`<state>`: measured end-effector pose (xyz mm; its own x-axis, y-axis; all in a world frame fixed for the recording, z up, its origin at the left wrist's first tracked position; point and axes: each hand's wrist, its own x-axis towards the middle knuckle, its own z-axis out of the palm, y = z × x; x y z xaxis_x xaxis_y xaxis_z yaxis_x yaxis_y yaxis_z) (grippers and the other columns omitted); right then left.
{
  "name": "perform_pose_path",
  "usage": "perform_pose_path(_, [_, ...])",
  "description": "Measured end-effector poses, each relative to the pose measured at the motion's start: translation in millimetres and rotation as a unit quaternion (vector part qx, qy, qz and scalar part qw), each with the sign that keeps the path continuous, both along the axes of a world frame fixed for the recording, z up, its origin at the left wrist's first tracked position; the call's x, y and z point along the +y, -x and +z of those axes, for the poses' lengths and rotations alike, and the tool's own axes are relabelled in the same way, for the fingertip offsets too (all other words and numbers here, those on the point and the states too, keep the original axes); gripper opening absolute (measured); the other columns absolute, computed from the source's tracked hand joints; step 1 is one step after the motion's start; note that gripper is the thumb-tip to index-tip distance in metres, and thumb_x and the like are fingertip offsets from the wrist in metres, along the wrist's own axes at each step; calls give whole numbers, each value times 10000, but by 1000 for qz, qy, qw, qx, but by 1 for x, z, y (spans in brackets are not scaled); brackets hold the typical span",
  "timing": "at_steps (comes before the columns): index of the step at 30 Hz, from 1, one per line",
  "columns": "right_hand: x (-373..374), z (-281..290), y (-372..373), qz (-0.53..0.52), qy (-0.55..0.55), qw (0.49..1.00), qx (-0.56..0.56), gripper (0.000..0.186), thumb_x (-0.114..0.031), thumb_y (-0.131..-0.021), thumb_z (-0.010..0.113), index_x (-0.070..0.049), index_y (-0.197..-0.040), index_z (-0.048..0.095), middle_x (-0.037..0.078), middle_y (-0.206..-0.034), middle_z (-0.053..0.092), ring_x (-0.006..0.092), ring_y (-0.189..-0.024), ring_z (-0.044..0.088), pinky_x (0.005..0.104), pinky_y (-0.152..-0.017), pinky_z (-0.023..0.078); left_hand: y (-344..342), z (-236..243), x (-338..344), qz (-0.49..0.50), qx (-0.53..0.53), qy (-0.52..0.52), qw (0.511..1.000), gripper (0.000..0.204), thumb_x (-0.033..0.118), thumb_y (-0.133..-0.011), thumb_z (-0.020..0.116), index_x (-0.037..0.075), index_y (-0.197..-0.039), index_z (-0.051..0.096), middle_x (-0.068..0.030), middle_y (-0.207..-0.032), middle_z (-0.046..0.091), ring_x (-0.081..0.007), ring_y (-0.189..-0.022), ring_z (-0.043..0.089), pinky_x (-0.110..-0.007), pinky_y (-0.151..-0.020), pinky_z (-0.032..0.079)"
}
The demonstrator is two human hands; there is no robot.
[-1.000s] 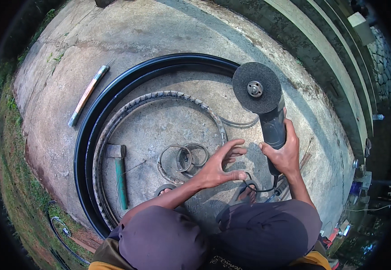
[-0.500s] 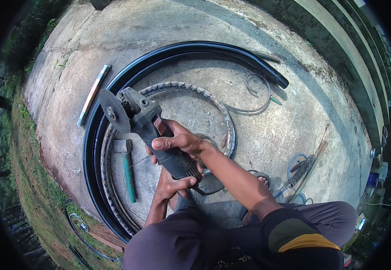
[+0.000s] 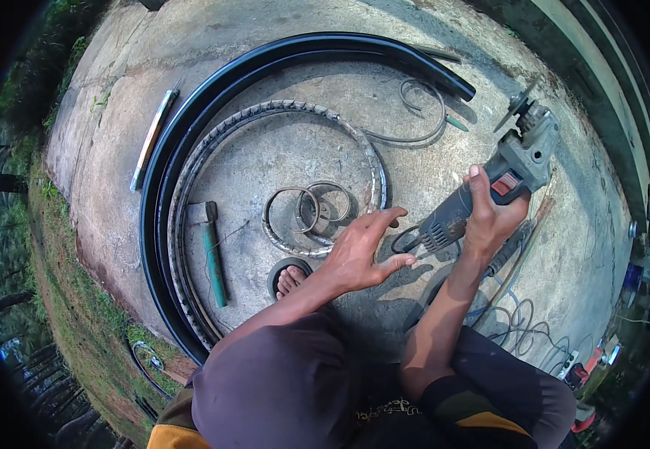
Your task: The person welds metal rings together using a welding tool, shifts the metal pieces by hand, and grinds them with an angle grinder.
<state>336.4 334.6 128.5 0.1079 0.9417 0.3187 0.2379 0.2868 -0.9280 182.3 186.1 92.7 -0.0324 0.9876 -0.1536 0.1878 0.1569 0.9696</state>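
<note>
My right hand (image 3: 484,227) grips the body of a dark angle grinder (image 3: 448,219), thumb beside its red switch. The grinder tilts up to the right, and its thin cutting disc (image 3: 516,106) points away from me. Free of the tool, my left hand (image 3: 356,254) hovers with fingers and thumb apart, near the grinder's rear end. Below and to the left, a ribbed, worn ring (image 3: 280,107) lies on the concrete, with small wire-like rings (image 3: 293,210) inside it. A hammer with a green handle (image 3: 212,269) rests within the big ring's left side.
A long black curved rubber strip (image 3: 162,150) arcs round the ring. A pale slim bar (image 3: 153,141) lies at far left. A thin strip with a green-handled tool (image 3: 457,123) lies beyond the ring. Cables (image 3: 523,322) tangle at right. My sandalled foot (image 3: 289,280) stands near the ring.
The angle grinder has swung from the centre left to the right in my right hand. My left hand has let go of it and opened. The view has shifted slightly.
</note>
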Motion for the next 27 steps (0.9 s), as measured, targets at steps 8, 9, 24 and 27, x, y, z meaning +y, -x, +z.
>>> perform_pose_path(8, [12, 81, -68, -96, -72, 991, -62, 362, -93, -840, 828, 71, -1103, 640, 123, -877, 704, 174, -720, 674, 292, -677, 552, 12, -82, -53, 21, 310, -62, 948, 599, 273, -895, 773, 59, -1389, 512, -187, -1334, 518, -388, -1173, 541, -480, -990, 465])
perform_pose_path(9, [8, 82, -61, -59, -29, 998, 6, 347, -99, -845, 824, 70, -1087, 642, 125, -855, 700, 170, -696, 670, 287, -654, 549, 13, -83, -58, 35, 281, -82, 956, 605, 282, -892, 777, 58, -1388, 514, -186, -1360, 510, -394, -1205, 536, -477, -1014, 460])
perform_pose_path(24, [-112, -37, 155, 268, 358, 801, 398, 504, -529, -998, 609, -26, -1024, 593, 98, -829, 658, 186, -700, 689, 322, -661, 561, 78, 59, -65, 180, -88, 223, 954, 795, 144, -679, 930, -14, -1338, 514, -112, -1050, 675, -181, -876, 688, -316, -746, 572])
perform_pose_path(27, [-150, -57, 171, 304, 394, 771, 397, 487, -473, -1021, 617, -14, -1171, 553, 60, -990, 599, 144, -910, 573, 309, -846, 472, 72, 58, -98, 253, -10, 236, 938, 757, 110, -645, 879, -21, -1298, 519, -91, -966, 665, -148, -724, 663, -286, -601, 533])
